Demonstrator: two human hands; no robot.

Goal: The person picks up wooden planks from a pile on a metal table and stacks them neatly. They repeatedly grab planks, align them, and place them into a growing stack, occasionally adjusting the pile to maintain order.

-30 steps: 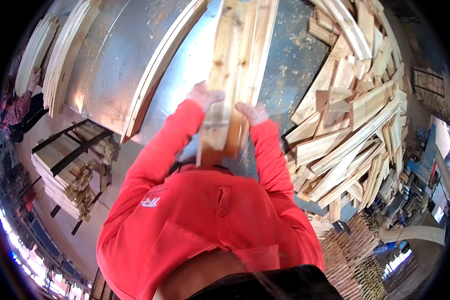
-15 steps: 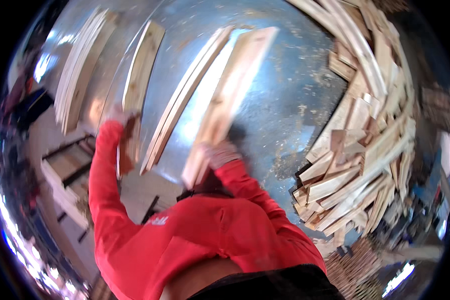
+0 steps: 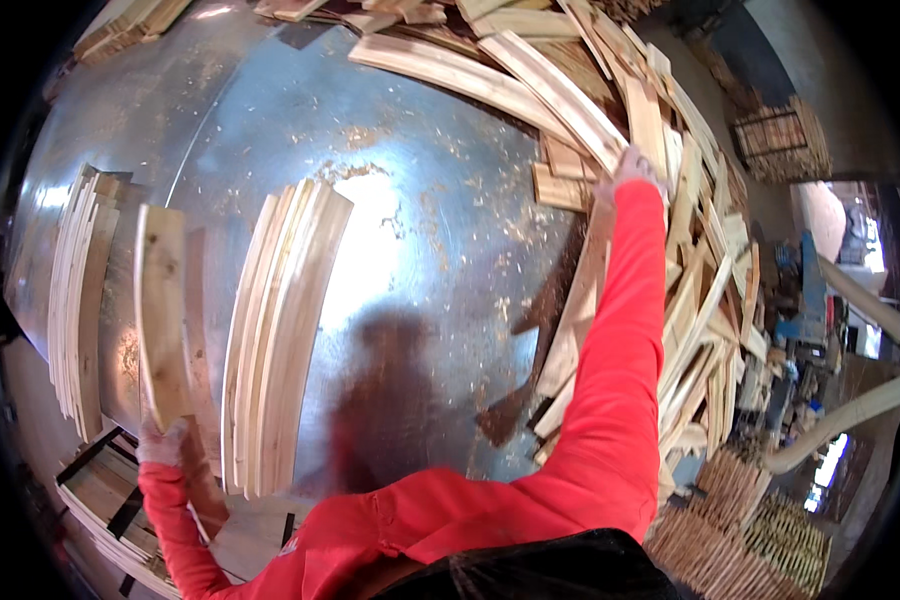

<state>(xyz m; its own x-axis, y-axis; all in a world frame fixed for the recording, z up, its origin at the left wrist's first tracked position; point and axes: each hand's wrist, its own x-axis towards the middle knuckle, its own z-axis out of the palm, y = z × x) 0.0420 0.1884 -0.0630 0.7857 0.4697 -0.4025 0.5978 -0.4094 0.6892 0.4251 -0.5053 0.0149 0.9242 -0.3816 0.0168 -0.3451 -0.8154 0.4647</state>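
Note:
My left hand (image 3: 162, 442) is closed around the lower part of a wooden board (image 3: 163, 310) with dark knots, which stands on edge or tilted at the left of the metal table. My right hand (image 3: 632, 172), arm stretched far out, grips the near end of a pale board (image 3: 555, 98) on the heaped pile. Between my arms, a set of boards (image 3: 288, 340) lies side by side on the table, nearer my left hand. Fingers of both hands are small and partly hidden.
The shiny metal table (image 3: 450, 270) carries sawdust and chips. A stack of boards (image 3: 80, 310) lies at its left edge. The big loose pile of boards (image 3: 685, 240) covers the right and far side. Beyond are bundled wood stacks (image 3: 705, 540) and a rack (image 3: 100, 490) below left.
My right hand has let go of the board it held, which now lies with the others, and has reached out right to the pile. My view has turned right; my left hand stays on its board.

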